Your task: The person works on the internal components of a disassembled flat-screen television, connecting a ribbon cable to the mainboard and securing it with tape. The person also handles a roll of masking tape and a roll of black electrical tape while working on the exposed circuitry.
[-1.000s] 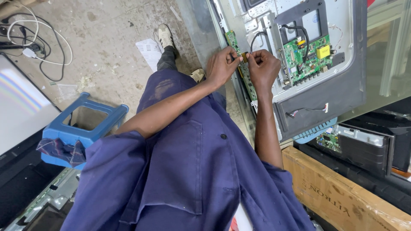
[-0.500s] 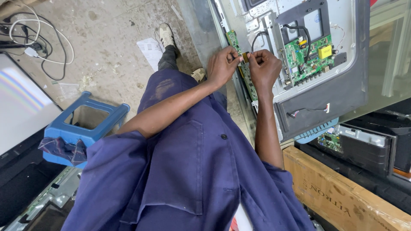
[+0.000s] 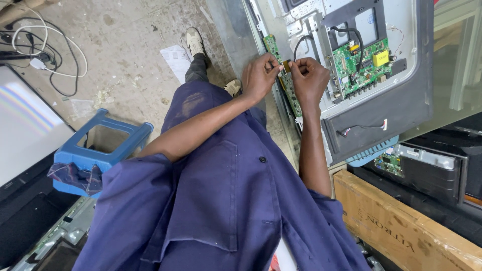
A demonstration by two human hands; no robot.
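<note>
While both hands meet near 12 o'clock, the left hand [image 3: 258, 75] and right hand [image 3: 307, 78] pinch a small orange strip [image 3: 286, 65] between their fingertips. It sits on a long green board [image 3: 287, 85] at the edge of an open TV back [image 3: 401, 100]. A blue stool [image 3: 100, 150] stands at 9 o'clock on the floor [image 3: 130, 60].

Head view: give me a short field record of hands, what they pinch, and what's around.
left hand: fingers pinching a small flat cable end
right hand: fingers pinching the same cable from the other side
work piece: open back of a flat screen, leaning upright
boards: narrow green strip board under the hands; larger green circuit board to the right
nearby: blue stool; cardboard box; white cables on the floor
</note>
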